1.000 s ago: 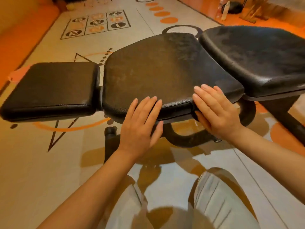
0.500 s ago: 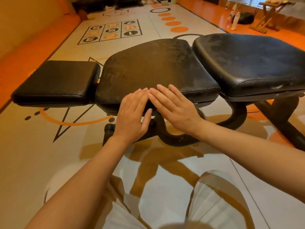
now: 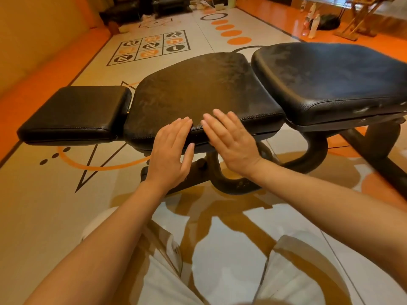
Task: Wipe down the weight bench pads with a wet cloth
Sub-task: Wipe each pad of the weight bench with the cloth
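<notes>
A black weight bench stands across the view with three pads. The small end pad (image 3: 77, 111) is on the left, the dusty middle pad (image 3: 198, 89) in the centre, and the large back pad (image 3: 334, 80) on the right. My left hand (image 3: 170, 153) lies flat, fingers straight, with its fingertips on the near edge of the middle pad. My right hand (image 3: 231, 142) lies flat beside it on the same edge, fingers straight and close to the left fingertips. Neither hand holds anything. No cloth is in view.
The bench's black curved frame (image 3: 233, 181) stands on a printed gym floor mat with a numbered grid (image 3: 152, 46) and orange dots. Bottles (image 3: 313, 24) and a wooden stand (image 3: 361, 17) sit at the far right. My knees in light trousers (image 3: 293, 271) are below.
My right hand has slid left along the middle pad's near edge until it lies next to the left hand. The view has lifted and shows more of the room behind.
</notes>
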The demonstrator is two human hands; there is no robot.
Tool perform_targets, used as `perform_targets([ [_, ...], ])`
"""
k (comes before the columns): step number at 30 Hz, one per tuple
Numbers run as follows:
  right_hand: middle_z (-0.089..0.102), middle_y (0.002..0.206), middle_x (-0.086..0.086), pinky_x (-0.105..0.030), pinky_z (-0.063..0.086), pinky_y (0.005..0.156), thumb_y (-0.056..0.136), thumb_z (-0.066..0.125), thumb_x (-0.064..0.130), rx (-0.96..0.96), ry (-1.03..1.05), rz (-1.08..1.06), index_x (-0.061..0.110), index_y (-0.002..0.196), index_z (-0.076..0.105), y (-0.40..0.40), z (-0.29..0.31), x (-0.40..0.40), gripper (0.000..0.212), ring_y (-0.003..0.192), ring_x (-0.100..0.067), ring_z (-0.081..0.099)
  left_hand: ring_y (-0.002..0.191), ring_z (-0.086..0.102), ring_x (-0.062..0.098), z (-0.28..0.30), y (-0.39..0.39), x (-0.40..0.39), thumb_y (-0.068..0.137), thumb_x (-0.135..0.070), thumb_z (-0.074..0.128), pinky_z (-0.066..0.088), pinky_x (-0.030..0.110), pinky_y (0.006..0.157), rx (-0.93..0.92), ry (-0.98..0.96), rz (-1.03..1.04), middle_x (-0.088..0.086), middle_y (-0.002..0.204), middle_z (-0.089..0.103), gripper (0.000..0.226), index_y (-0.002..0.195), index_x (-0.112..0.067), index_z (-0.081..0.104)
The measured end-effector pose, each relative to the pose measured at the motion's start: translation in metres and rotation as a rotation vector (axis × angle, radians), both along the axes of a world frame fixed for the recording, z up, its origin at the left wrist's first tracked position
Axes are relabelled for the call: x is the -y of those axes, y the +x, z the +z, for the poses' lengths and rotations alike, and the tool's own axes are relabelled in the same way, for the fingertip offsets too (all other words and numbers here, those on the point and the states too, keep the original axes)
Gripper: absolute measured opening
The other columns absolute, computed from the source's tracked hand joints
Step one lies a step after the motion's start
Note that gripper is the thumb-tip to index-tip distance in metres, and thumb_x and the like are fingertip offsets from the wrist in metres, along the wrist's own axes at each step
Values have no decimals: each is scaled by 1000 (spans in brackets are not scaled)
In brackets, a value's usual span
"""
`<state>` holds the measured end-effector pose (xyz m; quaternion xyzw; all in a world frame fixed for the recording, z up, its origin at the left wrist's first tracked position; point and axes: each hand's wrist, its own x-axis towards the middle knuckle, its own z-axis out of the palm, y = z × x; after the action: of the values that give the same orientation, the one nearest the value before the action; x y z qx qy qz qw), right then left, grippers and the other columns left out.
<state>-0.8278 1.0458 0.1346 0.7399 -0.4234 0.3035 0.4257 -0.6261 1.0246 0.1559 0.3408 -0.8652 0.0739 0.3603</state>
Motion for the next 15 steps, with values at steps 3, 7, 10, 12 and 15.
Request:
perform_targets([
  [3, 27, 150, -15, -43, 17, 120, 96, 49, 0, -112, 14, 22, 3, 145, 29, 0, 1, 1, 54, 140, -31, 28, 136, 40, 25, 0, -1, -1, 96, -21, 51, 31, 43, 114, 8, -10, 26, 12, 143, 48, 50, 142, -4, 43],
  [7, 23, 155, -12, -44, 20, 120, 87, 58, -7, -223, -11, -14, 6, 151, 20, -62, -4, -13, 75, 144, -30, 23, 135, 41, 26, -3, -6, -2, 96, -23, 50, 32, 45, 113, 5, -21, 52, 12, 142, 49, 50, 142, -4, 43],
  [10, 7, 162, -9, -45, 13, 121, 85, 65, -3, -113, 24, -66, 7, 154, 10, -105, -13, -25, 88, 148, -28, 10, 134, 41, 25, -5, -9, -3, 94, -22, 50, 30, 44, 114, -39, -20, 73, 11, 141, 49, 49, 140, -5, 44],
  [12, -1, 163, -8, -45, 10, 121, 90, 59, 1, -86, 38, -64, 7, 154, 8, -109, -17, -25, 82, 149, -28, 6, 134, 40, 25, -6, -13, -3, 92, -20, 51, 28, 44, 114, -68, -27, 76, 12, 141, 49, 50, 139, -4, 46],
  [15, 3, 162, -10, -47, 7, 121, 91, 60, 6, -43, -18, -74, 6, 154, 7, -86, -19, -16, 82, 149, -28, 2, 134, 39, 25, -8, -17, -3, 90, -16, 53, 28, 44, 114, -105, -18, 81, 13, 140, 49, 51, 138, -2, 46],
])
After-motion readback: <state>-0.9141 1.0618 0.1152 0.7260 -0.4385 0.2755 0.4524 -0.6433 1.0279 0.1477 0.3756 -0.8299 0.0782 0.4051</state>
